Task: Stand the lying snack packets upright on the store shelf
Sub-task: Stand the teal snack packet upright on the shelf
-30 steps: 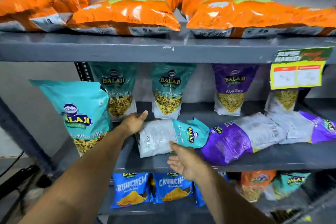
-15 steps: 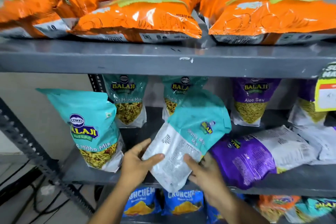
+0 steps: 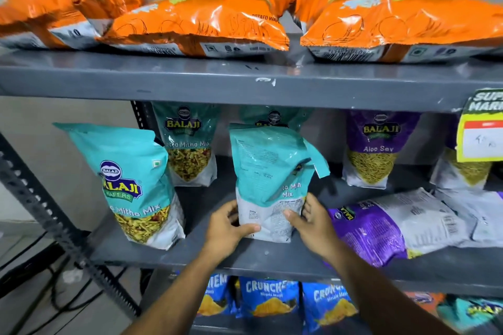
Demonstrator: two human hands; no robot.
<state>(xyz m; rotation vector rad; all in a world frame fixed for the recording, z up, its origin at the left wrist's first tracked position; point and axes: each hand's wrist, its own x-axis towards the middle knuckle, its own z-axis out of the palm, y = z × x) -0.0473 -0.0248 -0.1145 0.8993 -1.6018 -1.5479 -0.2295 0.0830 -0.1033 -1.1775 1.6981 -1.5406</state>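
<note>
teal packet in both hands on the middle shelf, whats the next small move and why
Probably let go gently and see that it stands. The teal packet is upright with its base on the middle shelf, and the left hand and right hand pinch only its lower corners. If it holds, the purple packet lying flat just to its right looks like the next one to stand up.

Grey metal middle shelf (image 3: 272,258), stocked with snack packets.
Teal packets (image 3: 136,185) stand toward its left edge; purple packets (image 3: 381,226) lie flat toward the right edge, others upright along the back.
</note>
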